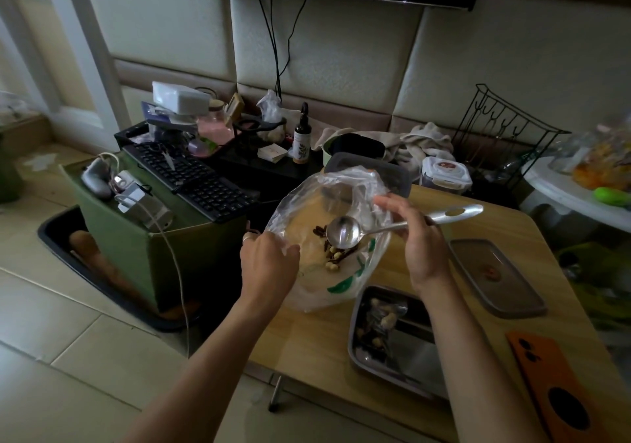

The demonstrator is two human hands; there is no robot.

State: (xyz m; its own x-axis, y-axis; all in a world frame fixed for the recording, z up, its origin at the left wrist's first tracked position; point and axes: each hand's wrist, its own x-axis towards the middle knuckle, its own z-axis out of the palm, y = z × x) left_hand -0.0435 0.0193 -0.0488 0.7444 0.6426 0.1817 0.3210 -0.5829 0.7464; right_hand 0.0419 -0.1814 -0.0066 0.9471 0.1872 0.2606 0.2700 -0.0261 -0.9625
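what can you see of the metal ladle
The ladle is shiny silver metal, with a round bowl that looks empty and a long handle widening to a flat end with an oval hole. The right hand grips the handle's middle. Its bowl sits inside the open plastic bag, just above the nuts.

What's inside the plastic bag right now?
Inside the plastic bag: the spoon bowl, held by the right hand, and a few pale nuts with dark pieces. Anything under the spoon bowl is hidden.
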